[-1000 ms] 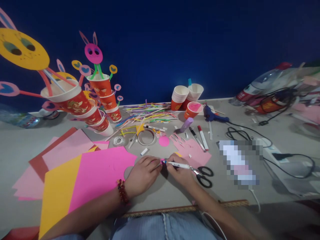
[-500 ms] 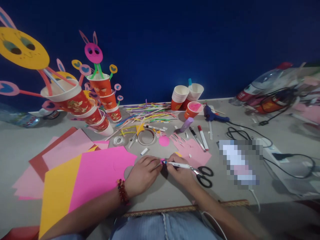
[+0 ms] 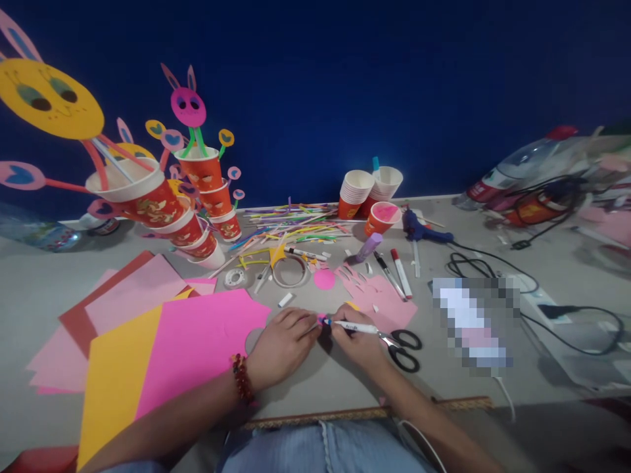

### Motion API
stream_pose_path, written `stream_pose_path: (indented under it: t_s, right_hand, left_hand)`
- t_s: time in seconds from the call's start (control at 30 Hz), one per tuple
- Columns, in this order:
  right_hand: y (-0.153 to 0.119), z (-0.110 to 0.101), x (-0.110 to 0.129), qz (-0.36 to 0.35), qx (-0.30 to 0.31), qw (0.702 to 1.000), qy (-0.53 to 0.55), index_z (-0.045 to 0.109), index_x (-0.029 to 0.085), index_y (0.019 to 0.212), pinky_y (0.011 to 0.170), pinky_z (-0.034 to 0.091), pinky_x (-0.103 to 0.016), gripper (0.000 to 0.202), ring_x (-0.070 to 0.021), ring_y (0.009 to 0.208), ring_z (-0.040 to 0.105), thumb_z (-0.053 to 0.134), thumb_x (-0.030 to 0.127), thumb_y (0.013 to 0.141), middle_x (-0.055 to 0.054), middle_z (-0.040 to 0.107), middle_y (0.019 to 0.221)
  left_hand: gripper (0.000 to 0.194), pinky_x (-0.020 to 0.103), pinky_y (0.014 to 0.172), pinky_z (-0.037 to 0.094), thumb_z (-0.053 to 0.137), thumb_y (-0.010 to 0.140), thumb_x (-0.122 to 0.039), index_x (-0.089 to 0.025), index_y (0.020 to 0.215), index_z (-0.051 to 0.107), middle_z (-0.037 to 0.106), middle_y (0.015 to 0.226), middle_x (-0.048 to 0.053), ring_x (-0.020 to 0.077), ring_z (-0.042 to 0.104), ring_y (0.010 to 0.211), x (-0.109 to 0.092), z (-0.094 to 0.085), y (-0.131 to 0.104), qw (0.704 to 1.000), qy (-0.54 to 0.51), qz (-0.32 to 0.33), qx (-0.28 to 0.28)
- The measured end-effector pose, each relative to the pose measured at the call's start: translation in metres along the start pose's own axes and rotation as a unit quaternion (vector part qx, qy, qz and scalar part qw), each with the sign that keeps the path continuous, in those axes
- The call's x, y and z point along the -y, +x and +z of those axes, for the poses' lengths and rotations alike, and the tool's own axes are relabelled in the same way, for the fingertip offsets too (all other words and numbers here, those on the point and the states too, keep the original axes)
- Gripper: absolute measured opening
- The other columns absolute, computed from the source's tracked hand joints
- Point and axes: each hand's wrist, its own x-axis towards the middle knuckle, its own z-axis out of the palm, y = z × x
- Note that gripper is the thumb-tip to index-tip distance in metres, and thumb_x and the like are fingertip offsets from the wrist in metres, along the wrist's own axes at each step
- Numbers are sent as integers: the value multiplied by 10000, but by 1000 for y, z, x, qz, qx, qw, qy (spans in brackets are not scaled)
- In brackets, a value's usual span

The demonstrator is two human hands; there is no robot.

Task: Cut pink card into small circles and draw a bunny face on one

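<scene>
- Nearest on the left: a yellow sheet [image 3: 111, 381] with a hot pink sheet [image 3: 202, 348] overlapping it, reaching to just beside the left hand.
- Left hand [image 3: 283, 348]: palm down, fingers together, tips on a tiny pink piece [image 3: 322, 318] right in front of the person. Can't tell if it's pinching or just pressing.
- Right hand [image 3: 357, 338]: closed around a white marker [image 3: 355, 326], writing-style, blue tip at that piece.
- Scissors [image 3: 405, 349] just right of that hand, black handles outward.
- Bit further: a loose white cap [image 3: 284, 300], then a pink circle [image 3: 324, 278].
- Behind those, a messy pile of colorful sticks [image 3: 300, 230].
- Way back: stacked paper cups [image 3: 351, 203] by the blue wall [image 3: 305, 98].
</scene>
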Motion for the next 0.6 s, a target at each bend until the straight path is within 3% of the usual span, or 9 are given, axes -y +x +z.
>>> stream_pose_path:
  t_s: [0.3,0.6]
  right_hand:
    - [1,-3,3,-5,5,1000,-6,493,227,648,544,381,-254,167,-138,545,487,488,191,811,31,517,581]
    - [-3,-2,0,-11,-48,999,19,489,225,625,515,361,-251,203,-128,512,448,502,189,825,44,474,561]
  left_hand:
    - [260,427,1045,415,503,992,-225,-169,1229,597,645,1242,71,227,525,1199,0,-2,0,1000,-1,5,-9]
    - [277,439,1059,408,506,987,-221,-187,1249,589,637,1255,71,230,535,1200,1,2,-1,1000,-3,-6,3]
